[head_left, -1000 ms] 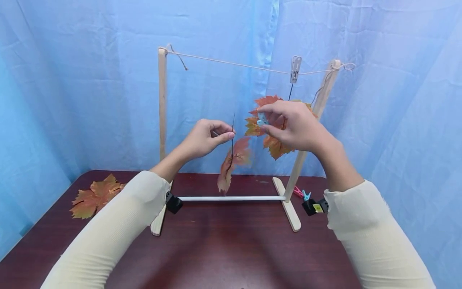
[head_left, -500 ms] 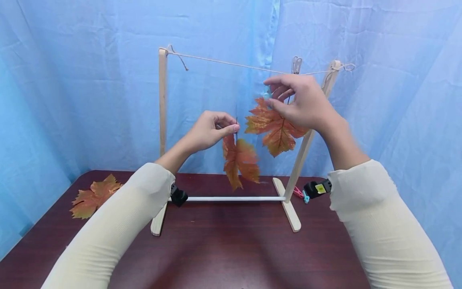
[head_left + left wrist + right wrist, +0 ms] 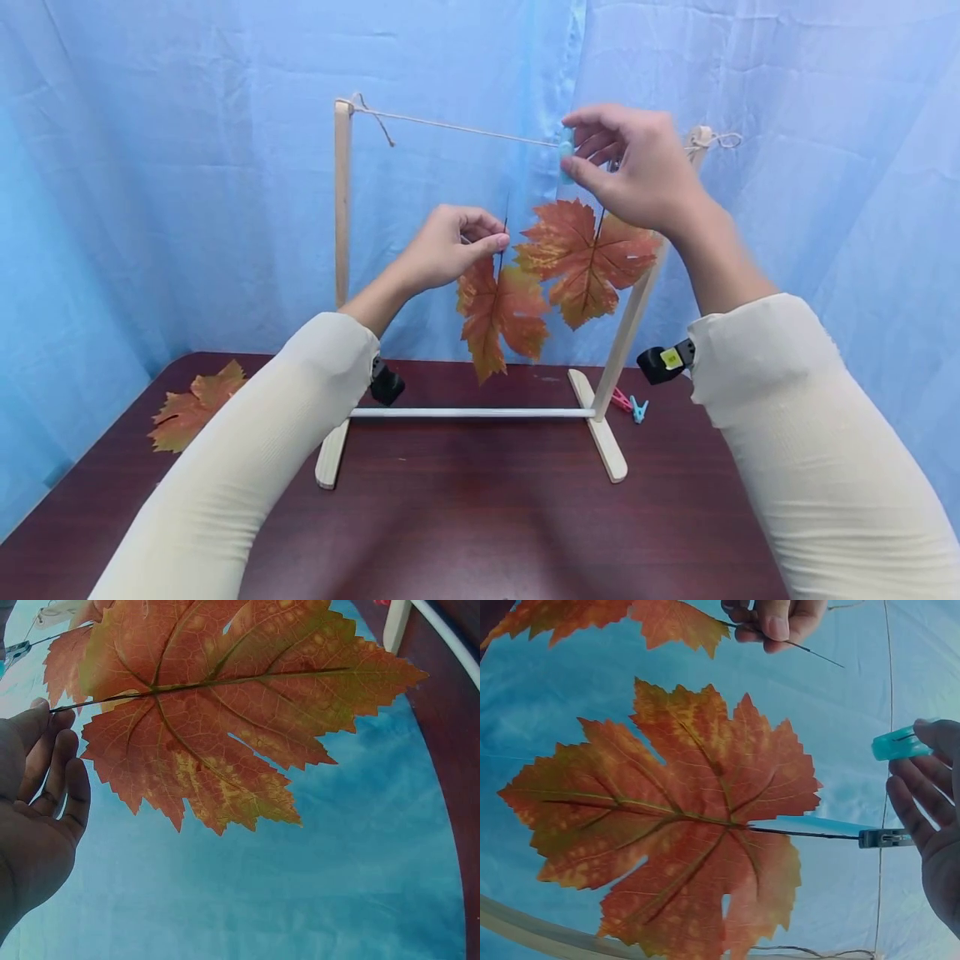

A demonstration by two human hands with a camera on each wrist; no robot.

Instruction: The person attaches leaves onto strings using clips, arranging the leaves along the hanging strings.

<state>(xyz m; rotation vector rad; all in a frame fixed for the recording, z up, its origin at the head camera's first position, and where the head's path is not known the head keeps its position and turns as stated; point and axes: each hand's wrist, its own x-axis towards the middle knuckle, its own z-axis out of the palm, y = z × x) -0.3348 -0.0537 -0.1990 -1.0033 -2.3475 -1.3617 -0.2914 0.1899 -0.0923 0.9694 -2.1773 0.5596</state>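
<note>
My left hand (image 3: 459, 246) pinches the thin dark stem of an orange-red maple leaf (image 3: 498, 312), which hangs below the fingers; the left wrist view shows the leaf (image 3: 202, 697) spread broadly beside the hand (image 3: 41, 780). Between thumb and fingertips my right hand (image 3: 633, 162) holds a light blue clothespin (image 3: 566, 154) at the height of the string (image 3: 465, 129). Just beyond that hand, a second maple leaf (image 3: 588, 258) hangs by its stem from a grey clothespin (image 3: 885, 838) on the string. Whether the blue clothespin (image 3: 900, 743) touches the string I cannot tell.
The string runs between two wooden posts (image 3: 342, 200) joined low down by a white bar (image 3: 472, 412). Another leaf (image 3: 195, 408) lies on the dark red table (image 3: 465, 517) at left. A pink clothespin (image 3: 621, 399) and a blue clothespin (image 3: 638, 409) lie behind the right foot.
My right hand has risen with the blue clothespin to the string's height. The left hand has moved up and to the right with its leaf, which has turned its broad face towards me.
</note>
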